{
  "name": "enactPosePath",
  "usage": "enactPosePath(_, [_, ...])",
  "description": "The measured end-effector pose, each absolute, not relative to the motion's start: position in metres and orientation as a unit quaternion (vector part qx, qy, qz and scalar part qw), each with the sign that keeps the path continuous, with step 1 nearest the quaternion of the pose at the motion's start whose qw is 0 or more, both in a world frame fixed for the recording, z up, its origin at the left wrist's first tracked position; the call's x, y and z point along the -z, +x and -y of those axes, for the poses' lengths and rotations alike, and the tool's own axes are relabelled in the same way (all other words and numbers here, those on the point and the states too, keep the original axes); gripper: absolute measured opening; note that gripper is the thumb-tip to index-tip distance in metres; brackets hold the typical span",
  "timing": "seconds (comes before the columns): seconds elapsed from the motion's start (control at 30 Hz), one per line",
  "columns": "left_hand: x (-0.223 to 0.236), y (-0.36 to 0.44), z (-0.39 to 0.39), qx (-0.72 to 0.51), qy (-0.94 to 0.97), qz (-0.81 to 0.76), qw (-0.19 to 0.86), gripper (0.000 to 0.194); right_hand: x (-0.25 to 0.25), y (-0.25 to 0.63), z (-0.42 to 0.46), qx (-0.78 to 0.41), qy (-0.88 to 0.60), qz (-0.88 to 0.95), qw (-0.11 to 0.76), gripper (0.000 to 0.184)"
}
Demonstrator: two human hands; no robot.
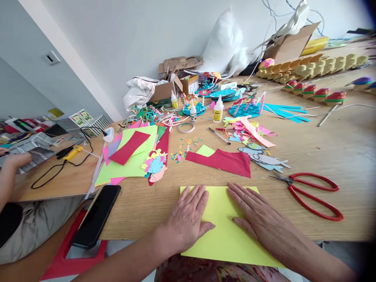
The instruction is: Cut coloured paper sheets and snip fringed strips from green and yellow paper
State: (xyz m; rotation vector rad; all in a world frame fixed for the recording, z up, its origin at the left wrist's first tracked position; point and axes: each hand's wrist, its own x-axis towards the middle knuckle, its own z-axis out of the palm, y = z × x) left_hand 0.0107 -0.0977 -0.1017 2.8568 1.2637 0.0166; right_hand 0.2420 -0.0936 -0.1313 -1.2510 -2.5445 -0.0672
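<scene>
A yellow sheet of paper (223,235) lies at the table's front edge, its near part reaching past the edge. Flat on its left side rests my left hand (190,215), fingers stretched out and thumb apart. My right hand (255,215) presses flat on the right side, also with fingers extended. Between the two hands the paper's surface shows bare. Red-handled scissors (314,192) lie to the right, blades pointing left. Beyond the sheet is a dark red paper piece (226,162) with a small light green piece (205,150) behind it.
Stacked coloured paper (126,166) and fish cutouts (155,164) lie left, grey fish cutouts (268,160) right. A phone (98,215) overhangs the front edge. Glue bottles (217,109), a pen (219,136) and paper scraps (246,129) stand or lie farther back. Another person's hand (14,162) is at far left.
</scene>
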Motion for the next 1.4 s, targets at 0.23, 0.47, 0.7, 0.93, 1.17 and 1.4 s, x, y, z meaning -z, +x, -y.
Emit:
enactPosePath(0.23, [0.106, -0.023, 0.104, -0.004, 0.883, -0.468, -0.015, 0.06, 0.132, 0.244, 0.093, 0.023, -0.437, 0.888, 0.142, 0.053])
enactPosePath(0.47, [0.101, -0.035, 0.102, 0.0, 0.877, -0.481, -0.016, 0.058, 0.128, 0.244, 0.093, 0.028, -0.427, 0.892, 0.144, 0.051])
enactPosePath(0.7, [0.078, -0.032, 0.077, -0.057, 0.867, -0.494, 0.012, 0.042, 0.11, 0.239, 0.081, 0.02, -0.426, 0.897, 0.119, 0.036])
enactPosePath(0.93, [0.069, -0.007, 0.053, -0.006, 0.868, -0.489, 0.082, 0.015, 0.091, 0.226, 0.057, -0.052, -0.461, 0.881, 0.094, 0.023])
enactPosePath(1.17, [0.059, -0.009, 0.04, 0.036, 0.852, -0.491, 0.178, 0.009, 0.084, 0.226, 0.038, -0.129, -0.442, 0.885, 0.063, 0.024])
enactPosePath(1.4, [0.062, -0.015, 0.035, -0.039, 0.839, -0.487, 0.24, 0.01, 0.075, 0.222, 0.037, -0.165, -0.45, 0.875, 0.067, 0.013])
